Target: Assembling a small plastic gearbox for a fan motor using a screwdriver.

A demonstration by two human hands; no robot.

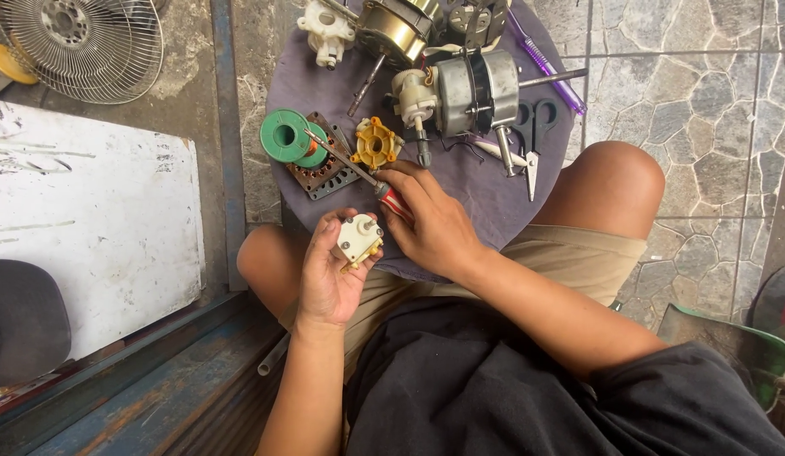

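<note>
- Head view looks down on a person seated at a round stool top point(485, 198) covered in grey cloth, knees to either side.
- Left hand point(329, 274) is closed around a small cream plastic gearbox point(359, 239), fingers curled about it, held just below the stool's 6 o'clock edge.
- Right hand point(430, 221) is clamped on the red-and-white handle of a screwdriver point(359, 171); its shaft runs toward 10 o'clock, the tip near a green wire spool point(287, 135).
- Spool rests on a dark slotted plate point(329, 173) at the stool's 9 o'clock side; a yellow plastic hub point(376, 143) lies just beside it.
- Silver fan motor point(473, 93) sits near the centre, black-handled scissors point(532, 135) at its 4 o'clock, a purple pen point(544, 61) toward 1 o'clock.
- Wire fan guard point(89, 42) lies on the floor at far 10 o'clock, well apart from the hands.
</note>
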